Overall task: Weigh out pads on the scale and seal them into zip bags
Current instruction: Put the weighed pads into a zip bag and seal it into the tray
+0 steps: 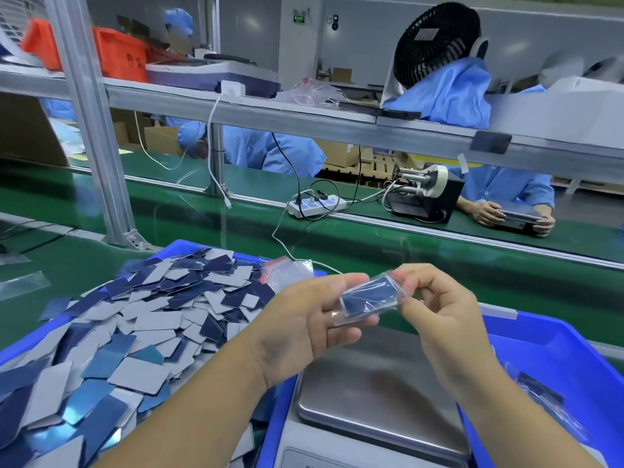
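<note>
Right now I have both hands raised above the scale's steel pan, sharing one small clear zip bag with dark blue pads inside it. My left hand pinches the bag's left end between thumb and fingers, and my right hand pinches the right end the same way, fingers curled round the plastic. The bag hangs between them, tilted up toward the right, clear of the pan. To my left a blue bin is heaped with loose pads, some showing grey faces and some blue. A bunch of empty zip bags rests on the far edge of that heap. On my right sits a second blue bin holding filled bags.
</note>
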Demonstrator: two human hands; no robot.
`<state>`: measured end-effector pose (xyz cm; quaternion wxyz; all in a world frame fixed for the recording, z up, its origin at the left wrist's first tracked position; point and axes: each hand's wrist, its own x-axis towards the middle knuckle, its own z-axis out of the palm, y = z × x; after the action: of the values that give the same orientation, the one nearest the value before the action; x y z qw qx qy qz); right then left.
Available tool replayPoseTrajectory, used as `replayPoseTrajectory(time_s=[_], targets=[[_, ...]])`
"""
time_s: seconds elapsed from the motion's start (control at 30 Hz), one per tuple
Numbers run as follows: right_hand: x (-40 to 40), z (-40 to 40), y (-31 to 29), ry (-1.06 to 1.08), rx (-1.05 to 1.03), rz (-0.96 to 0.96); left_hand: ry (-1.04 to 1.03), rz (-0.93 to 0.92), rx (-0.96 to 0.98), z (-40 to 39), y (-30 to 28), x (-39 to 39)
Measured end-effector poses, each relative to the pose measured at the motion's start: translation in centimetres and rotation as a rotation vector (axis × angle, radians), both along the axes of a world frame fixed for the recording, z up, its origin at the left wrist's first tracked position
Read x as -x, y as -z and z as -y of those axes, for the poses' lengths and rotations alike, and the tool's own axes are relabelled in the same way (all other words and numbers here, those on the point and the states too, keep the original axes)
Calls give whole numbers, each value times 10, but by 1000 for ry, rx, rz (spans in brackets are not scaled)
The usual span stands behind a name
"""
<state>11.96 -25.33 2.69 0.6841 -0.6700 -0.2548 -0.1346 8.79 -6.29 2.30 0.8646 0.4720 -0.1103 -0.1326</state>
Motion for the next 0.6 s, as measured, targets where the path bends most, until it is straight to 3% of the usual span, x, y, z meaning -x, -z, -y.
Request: replayPoseTrajectory(time_s=[0.1, 0.27, 0.6], targets=[[-3, 0, 3, -15, 22, -82, -89, 29, -117, 5, 3, 0], [-6, 2, 4, -133, 28, -271, -184, 37, -138, 5, 4, -5], [-5, 3, 4, 19, 39, -158, -301, 145, -198, 8, 6, -6]])
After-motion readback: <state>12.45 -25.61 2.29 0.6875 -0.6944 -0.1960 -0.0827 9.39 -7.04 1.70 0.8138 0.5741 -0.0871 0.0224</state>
